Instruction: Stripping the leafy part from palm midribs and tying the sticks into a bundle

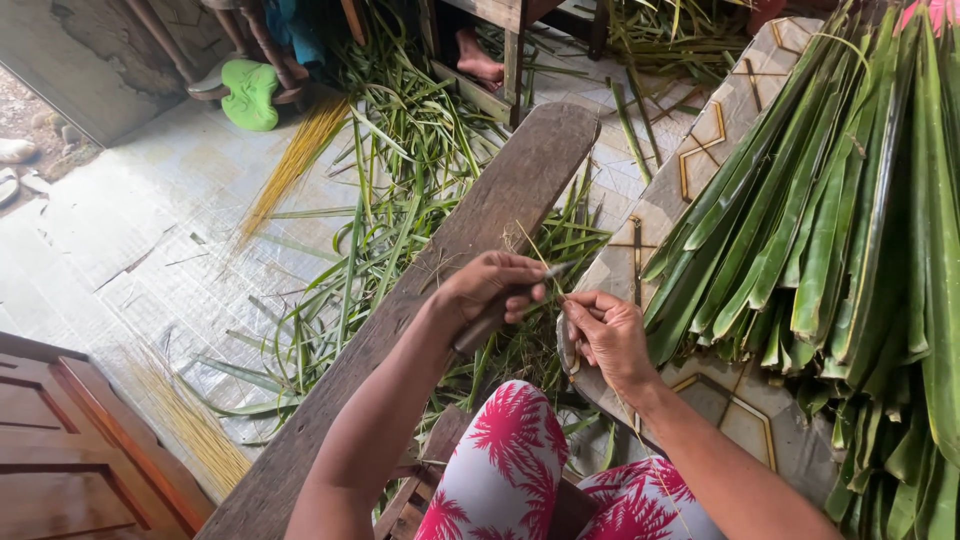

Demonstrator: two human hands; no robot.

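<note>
Grip: your left hand (492, 285) is closed around a knife handle (480, 328); your right hand (610, 335) pinches 1 thin leaf rib (548, 272), held between both hands above your knees.
Edges: a long wooden plank (440, 300) runs just left of your left wrist.
Room: open tiled floor (130, 250) lies far left.
Obstacles: stacked green leaves (850, 220) crowd your right; loose strips (400, 180) litter ahead.
Count: 2 yellow rib bundles (295, 165).

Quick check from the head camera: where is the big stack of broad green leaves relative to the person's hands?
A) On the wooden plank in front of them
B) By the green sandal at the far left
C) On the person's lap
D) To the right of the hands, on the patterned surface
D: the broad green leaves lie right of the right hand, on the patterned surface.
</note>
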